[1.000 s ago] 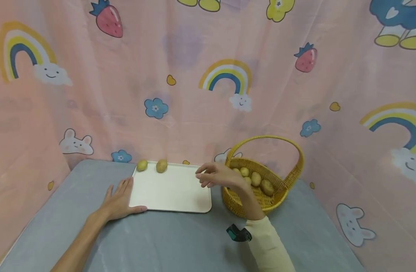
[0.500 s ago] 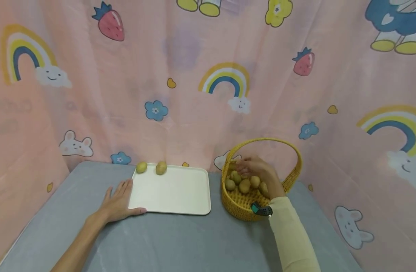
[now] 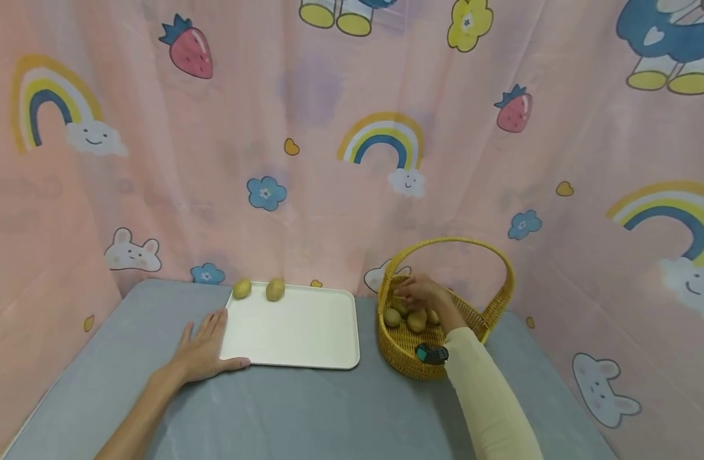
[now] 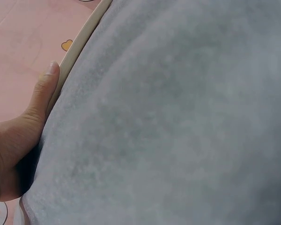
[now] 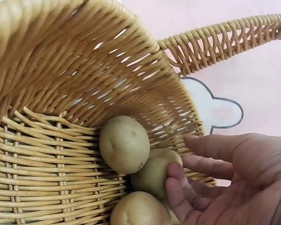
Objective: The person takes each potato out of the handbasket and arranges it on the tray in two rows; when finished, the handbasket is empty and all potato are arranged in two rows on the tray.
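Note:
My left hand (image 3: 199,351) lies with straight, spread fingers at the left end of a white tray (image 3: 294,332); its thumb (image 4: 47,86) rests along the tray's near edge. Two potatoes sit at the tray's back edge, a smaller potato (image 3: 242,289) in the corner and a larger potato (image 3: 275,290) beside it. My right hand (image 3: 427,297) reaches into a yellow wicker basket (image 3: 409,363). In the right wrist view its loosely bent fingertips are right at a potato (image 5: 152,176), with the thumb apart from it. Next to that lie another potato (image 5: 124,144) and a nearer potato (image 5: 140,209).
The basket's tall handle (image 3: 452,241) arches over the right hand. A grey cloth (image 3: 306,415) covers the table. Behind it hangs a pink curtain (image 3: 317,236) printed with rainbows and strawberries. A black strap (image 3: 432,354) shows at the right wrist.
My right hand has moved from over the tray's right end into the basket, then slightly lower among the potatoes. The left hand has stayed at the tray's edge.

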A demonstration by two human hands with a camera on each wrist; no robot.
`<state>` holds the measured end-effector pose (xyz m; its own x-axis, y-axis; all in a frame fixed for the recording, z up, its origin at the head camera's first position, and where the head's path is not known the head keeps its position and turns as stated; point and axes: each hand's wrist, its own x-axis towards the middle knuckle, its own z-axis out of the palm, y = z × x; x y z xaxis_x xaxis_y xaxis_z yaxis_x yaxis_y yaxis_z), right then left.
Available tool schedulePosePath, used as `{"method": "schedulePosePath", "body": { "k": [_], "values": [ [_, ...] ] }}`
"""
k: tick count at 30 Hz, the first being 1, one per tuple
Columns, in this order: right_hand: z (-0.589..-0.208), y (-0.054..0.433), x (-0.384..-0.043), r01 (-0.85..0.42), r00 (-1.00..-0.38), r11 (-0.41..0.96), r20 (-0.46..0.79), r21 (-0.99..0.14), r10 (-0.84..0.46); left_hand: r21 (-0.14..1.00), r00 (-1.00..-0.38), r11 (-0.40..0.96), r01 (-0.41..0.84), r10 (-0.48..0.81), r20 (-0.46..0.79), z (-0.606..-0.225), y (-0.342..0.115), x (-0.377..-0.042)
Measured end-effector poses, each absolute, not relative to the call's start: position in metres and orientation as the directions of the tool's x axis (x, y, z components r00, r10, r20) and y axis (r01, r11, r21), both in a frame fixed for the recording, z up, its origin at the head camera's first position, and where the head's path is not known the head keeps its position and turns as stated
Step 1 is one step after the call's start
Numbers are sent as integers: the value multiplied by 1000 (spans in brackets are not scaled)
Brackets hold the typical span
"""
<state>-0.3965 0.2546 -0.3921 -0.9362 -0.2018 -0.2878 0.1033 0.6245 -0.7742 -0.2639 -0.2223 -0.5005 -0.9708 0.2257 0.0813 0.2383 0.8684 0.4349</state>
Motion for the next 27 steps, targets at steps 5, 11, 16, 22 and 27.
{"method": "schedulePosePath", "body": {
  "k": [5, 11, 16, 22, 27],
  "values": [
    [-397, 256, -395, 29, -935, 697, -267, -716, -235, 433, -971, 869, 238, 221, 89, -500, -222, -263],
    [-400, 256, -394, -24, -938, 776, -254, -630, -235, 442, -970, 864, 240, 226, 85, -502, -223, -263],
    [-400, 255, -394, -42, -942, 763, -229, -645, -246, 438, -973, 869, 230, 222, 69, -498, -221, -262],
    [-399, 253, -393, -96, -948, 787, -185, -610, -259, 411, -976, 886, 215, 210, 56, -497, -220, -264],
    [-400, 252, -390, -116, -966, 805, -124, -581, -228, 417, -976, 884, 213, 210, 53, -498, -220, -263]
  ]
}}
